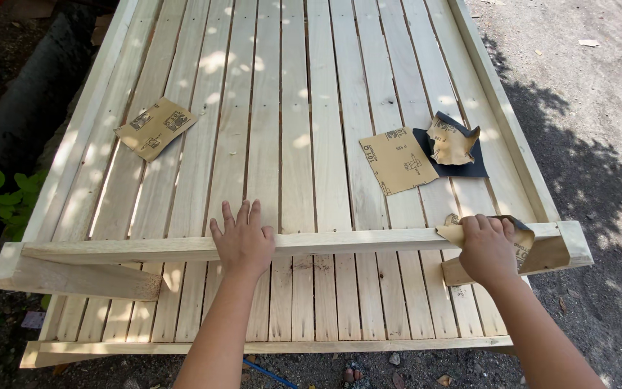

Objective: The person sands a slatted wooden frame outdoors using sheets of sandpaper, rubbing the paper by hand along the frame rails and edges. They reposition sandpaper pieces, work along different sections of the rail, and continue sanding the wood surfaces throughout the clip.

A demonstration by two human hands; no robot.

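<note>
A large slatted frame of pale wood (304, 94) lies flat in front of me. Across its near part runs a wooden crossbar (368, 241). My left hand (242, 241) rests flat on the middle of that bar, fingers spread. Near the bar's right end, my right hand (485, 248) presses a folded piece of tan sandpaper (523, 236) against the wood.
Three more sandpaper pieces lie on the slats: one tan sheet (156, 127) at the left, one tan sheet (397, 160) right of centre, and a crumpled piece (453, 144) with a dark side showing. Grey gravel ground (599, 130) lies to the right, green leaves (10, 198) to the left.
</note>
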